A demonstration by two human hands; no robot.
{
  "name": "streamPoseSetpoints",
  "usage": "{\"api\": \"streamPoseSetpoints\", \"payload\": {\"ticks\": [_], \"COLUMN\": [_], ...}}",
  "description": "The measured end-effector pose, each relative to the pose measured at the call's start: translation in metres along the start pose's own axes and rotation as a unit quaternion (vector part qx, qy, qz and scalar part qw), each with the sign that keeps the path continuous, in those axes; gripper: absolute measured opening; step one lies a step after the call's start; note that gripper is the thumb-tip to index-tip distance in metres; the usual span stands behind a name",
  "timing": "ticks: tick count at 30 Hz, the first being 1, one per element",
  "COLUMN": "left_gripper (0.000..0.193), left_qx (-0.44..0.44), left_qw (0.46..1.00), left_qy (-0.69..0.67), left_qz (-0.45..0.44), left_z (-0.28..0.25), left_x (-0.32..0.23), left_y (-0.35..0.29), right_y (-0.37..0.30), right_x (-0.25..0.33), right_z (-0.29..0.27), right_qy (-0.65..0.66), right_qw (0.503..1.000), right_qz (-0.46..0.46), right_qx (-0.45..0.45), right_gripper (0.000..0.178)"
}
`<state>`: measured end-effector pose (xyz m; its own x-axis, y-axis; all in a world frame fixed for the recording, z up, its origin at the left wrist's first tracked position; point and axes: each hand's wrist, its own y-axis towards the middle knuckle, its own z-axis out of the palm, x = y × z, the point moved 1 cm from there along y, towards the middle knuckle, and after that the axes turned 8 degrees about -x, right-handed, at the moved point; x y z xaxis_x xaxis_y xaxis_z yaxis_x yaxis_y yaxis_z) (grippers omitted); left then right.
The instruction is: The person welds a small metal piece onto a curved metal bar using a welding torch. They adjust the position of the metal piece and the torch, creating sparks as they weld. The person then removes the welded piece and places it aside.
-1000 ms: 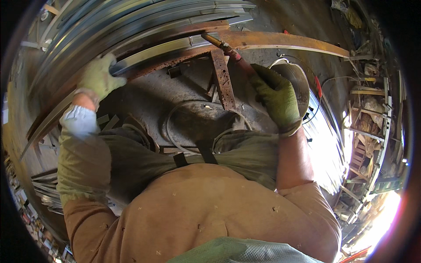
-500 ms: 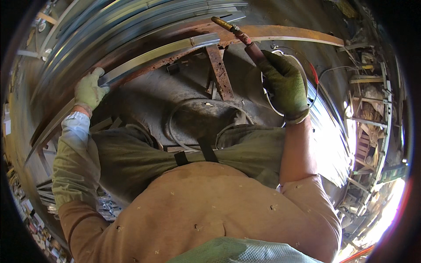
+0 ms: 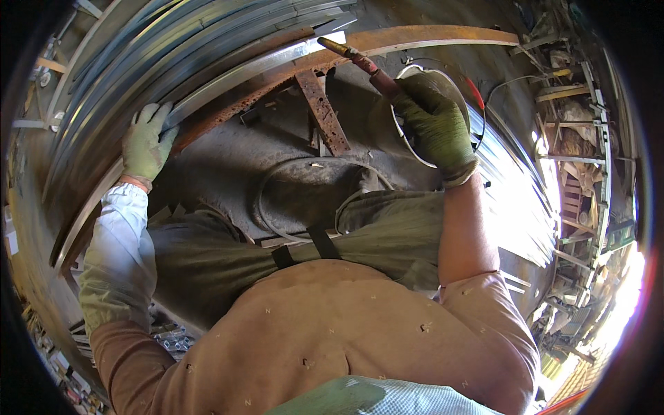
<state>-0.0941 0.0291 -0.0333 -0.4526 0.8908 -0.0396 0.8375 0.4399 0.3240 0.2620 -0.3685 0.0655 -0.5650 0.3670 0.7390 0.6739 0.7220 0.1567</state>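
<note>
- And the torch [image 3: 360,61] swings back in — half a second ago its brass-coloured nozzle stood clear on the far side of the silver bar [image 3: 235,79]; now it overlaps the bar's far end, up at twelve o'clock.
- So tool and metal line up again, by my reading, with no spark I can make out.
- Your right hand [image 3: 439,128], at two o'clock, is wrapped firmly round the torch's handle.
- Your left hand [image 3: 145,144], at ten o'clock — fingers fanned, thumb apart, the bar's near end by the gap; whether you're pinching it, I can't tell.
- The bar itself sweeps from ten to twelve, along the rusty beam [image 3: 429,34].
- Hard to read: glare whitens that far end, and nozzle contact doesn't show.
- Your right hand hides part of the bucket [image 3: 413,68]; at three o'clock, light bleaches the metal strips [image 3: 508,214].
</note>
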Motion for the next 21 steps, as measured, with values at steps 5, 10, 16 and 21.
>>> {"api": "streamPoseSetpoints", "payload": {"ticks": [5,10,16,21], "left_gripper": [0.053,0.049,0.050,0.054], "left_qx": [0.006,-0.035,-0.054,-0.069], "left_qw": [1.000,0.999,0.998,0.997], "left_qy": [-0.005,0.009,-0.013,-0.045], "left_qz": [0.020,0.032,0.022,0.011], "left_z": [0.006,0.015,0.016,0.021], "left_x": [0.010,0.009,0.005,0.009], "left_y": [0.002,0.000,0.000,-0.003], "right_y": [0.003,0.011,0.015,0.019], "right_x": [-0.014,-0.008,-0.015,-0.013], "right_z": [0.006,0.009,0.012,0.016], "right_qy": [0.034,0.070,0.053,0.031], "right_qw": [0.998,0.991,0.994,0.995], "right_qz": [0.033,0.098,0.079,0.079], "right_qx": [0.036,0.052,0.056,0.047], "right_gripper": [0.036,0.036,0.035,0.036]}}
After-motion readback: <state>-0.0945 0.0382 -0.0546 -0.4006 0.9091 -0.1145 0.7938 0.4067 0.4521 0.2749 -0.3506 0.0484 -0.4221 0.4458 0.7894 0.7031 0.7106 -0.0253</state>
